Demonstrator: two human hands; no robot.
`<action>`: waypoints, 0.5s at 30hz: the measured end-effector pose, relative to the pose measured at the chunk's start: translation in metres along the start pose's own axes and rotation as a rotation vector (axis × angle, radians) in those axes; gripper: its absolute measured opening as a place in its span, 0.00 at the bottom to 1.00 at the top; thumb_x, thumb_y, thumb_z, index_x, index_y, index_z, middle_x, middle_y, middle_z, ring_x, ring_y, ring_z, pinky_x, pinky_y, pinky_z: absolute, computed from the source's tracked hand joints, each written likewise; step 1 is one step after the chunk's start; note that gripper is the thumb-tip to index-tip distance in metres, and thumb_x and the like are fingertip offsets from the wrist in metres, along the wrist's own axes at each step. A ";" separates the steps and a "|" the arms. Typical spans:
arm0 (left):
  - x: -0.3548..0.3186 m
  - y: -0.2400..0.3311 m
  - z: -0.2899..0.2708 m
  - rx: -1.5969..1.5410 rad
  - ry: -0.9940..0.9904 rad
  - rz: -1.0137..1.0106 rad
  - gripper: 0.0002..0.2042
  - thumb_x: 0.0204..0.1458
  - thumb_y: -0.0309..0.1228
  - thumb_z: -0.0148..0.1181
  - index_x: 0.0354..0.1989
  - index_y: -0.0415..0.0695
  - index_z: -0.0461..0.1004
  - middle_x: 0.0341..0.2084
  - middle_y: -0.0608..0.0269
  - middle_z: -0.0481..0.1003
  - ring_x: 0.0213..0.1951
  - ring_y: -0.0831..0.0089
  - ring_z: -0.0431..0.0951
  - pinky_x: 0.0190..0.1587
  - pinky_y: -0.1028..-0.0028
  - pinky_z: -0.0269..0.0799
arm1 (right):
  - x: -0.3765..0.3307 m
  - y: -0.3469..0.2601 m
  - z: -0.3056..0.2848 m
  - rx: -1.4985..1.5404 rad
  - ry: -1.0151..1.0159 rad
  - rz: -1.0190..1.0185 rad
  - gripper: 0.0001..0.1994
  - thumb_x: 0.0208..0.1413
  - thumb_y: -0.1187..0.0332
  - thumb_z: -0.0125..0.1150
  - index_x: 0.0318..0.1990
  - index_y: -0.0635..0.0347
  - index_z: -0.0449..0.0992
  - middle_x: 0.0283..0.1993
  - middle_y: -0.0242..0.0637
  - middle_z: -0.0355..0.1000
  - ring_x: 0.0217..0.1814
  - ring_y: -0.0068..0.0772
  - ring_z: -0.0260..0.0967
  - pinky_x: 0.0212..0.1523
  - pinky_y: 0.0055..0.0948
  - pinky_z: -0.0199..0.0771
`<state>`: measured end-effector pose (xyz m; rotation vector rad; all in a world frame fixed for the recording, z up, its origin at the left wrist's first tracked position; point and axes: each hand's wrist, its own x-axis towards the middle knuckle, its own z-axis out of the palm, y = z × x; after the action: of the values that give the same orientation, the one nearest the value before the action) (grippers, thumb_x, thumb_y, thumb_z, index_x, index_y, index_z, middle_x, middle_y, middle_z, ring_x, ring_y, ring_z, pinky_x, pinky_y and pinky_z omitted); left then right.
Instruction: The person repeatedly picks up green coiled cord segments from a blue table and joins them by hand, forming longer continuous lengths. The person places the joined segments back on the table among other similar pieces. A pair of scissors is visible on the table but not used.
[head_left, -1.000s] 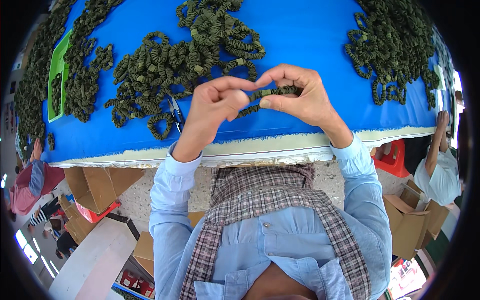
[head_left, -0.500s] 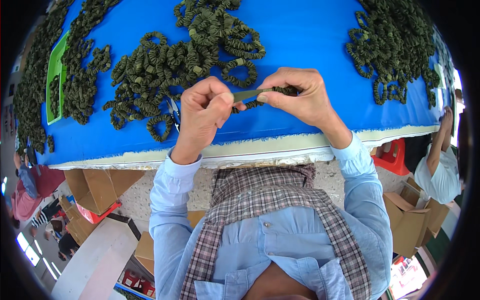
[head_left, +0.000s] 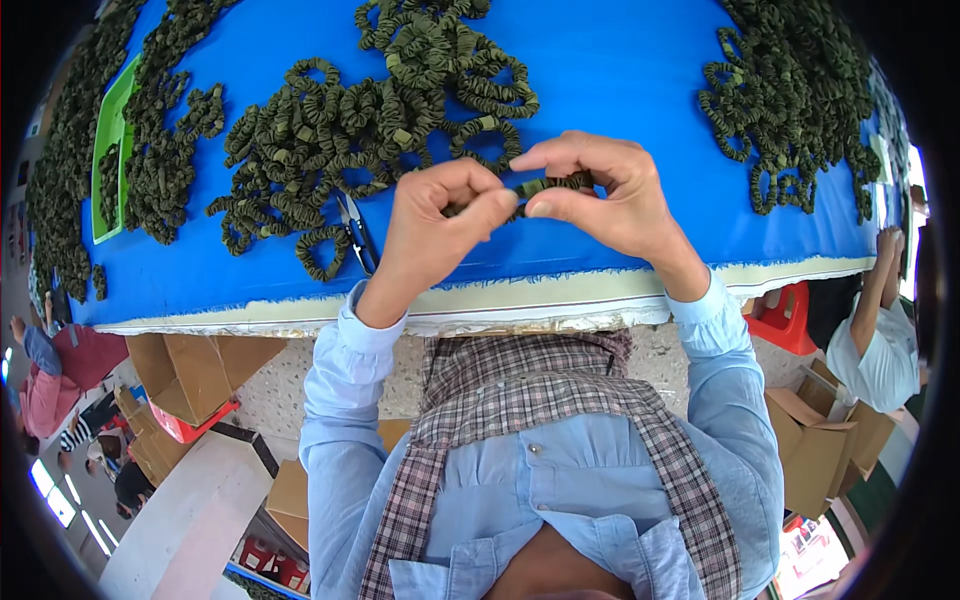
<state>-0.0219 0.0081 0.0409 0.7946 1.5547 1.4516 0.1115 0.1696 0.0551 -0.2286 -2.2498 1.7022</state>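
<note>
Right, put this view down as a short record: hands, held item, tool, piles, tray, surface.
Left hand: pinching the fabric ring at its left side
Right hand: holding the ring's right end
Held item: dark green, gathered, with a smoother patch
Tool: snips, lying left of the left hand
Piles: similar rings ahead, left and right
Tray: light green tray, far left, rings inside
Surface: blue cloth

The person wears a light-blue, long-sleeved cloth shirt with fine gathers across the chest, a small round button, an open pointed collar and buttoned-looking, gathered cuffs. Over it goes a dark-and-pale plaid fabric apron with wide matching straps. Both hands are bare.
</note>
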 end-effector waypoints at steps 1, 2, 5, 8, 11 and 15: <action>0.001 -0.001 -0.001 -0.068 0.007 0.010 0.04 0.53 0.25 0.59 0.29 0.39 0.74 0.15 0.73 0.69 0.18 0.89 0.67 0.22 0.84 0.65 | 0.001 -0.003 0.002 -0.097 0.007 -0.055 0.12 0.45 0.72 0.71 0.40 0.59 0.80 0.31 0.30 0.77 0.27 0.17 0.69 0.22 0.18 0.64; 0.002 -0.003 -0.003 -0.136 0.014 0.020 0.04 0.54 0.25 0.58 0.28 0.39 0.74 0.15 0.72 0.70 0.18 0.88 0.68 0.22 0.84 0.66 | 0.001 -0.001 0.008 -0.107 0.052 -0.073 0.12 0.43 0.72 0.72 0.37 0.58 0.81 0.31 0.30 0.78 0.25 0.17 0.67 0.19 0.17 0.61; -0.001 -0.009 -0.005 -0.230 -0.008 0.033 0.07 0.55 0.25 0.55 0.26 0.38 0.72 0.15 0.70 0.70 0.18 0.86 0.70 0.24 0.80 0.72 | -0.001 0.002 0.013 -0.143 0.057 -0.104 0.12 0.42 0.74 0.73 0.37 0.58 0.82 0.30 0.29 0.76 0.21 0.10 0.59 0.18 0.15 0.51; -0.003 -0.009 -0.002 -0.261 -0.004 0.067 0.08 0.56 0.27 0.54 0.25 0.40 0.70 0.12 0.71 0.67 0.15 0.85 0.67 0.29 0.76 0.75 | -0.003 0.002 0.012 -0.094 0.059 0.005 0.08 0.44 0.76 0.70 0.35 0.59 0.82 0.28 0.29 0.75 0.19 0.10 0.59 0.17 0.15 0.51; -0.004 -0.011 -0.003 -0.339 -0.006 0.142 0.10 0.58 0.32 0.54 0.26 0.42 0.69 0.09 0.73 0.62 0.13 0.84 0.64 0.33 0.70 0.77 | -0.001 0.002 0.009 -0.063 0.080 -0.075 0.05 0.45 0.77 0.67 0.32 0.60 0.81 0.26 0.28 0.74 0.19 0.10 0.59 0.17 0.15 0.51; -0.007 -0.014 -0.011 -0.463 -0.021 0.245 0.09 0.59 0.31 0.53 0.26 0.42 0.68 0.10 0.71 0.63 0.15 0.82 0.67 0.36 0.67 0.79 | 0.001 -0.002 -0.001 -0.089 0.031 -0.059 0.04 0.46 0.76 0.67 0.30 0.63 0.79 0.26 0.30 0.74 0.21 0.15 0.64 0.19 0.16 0.61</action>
<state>-0.0276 -0.0048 0.0279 0.7308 1.0650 1.8821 0.1111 0.1698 0.0570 -0.2054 -2.2889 1.5601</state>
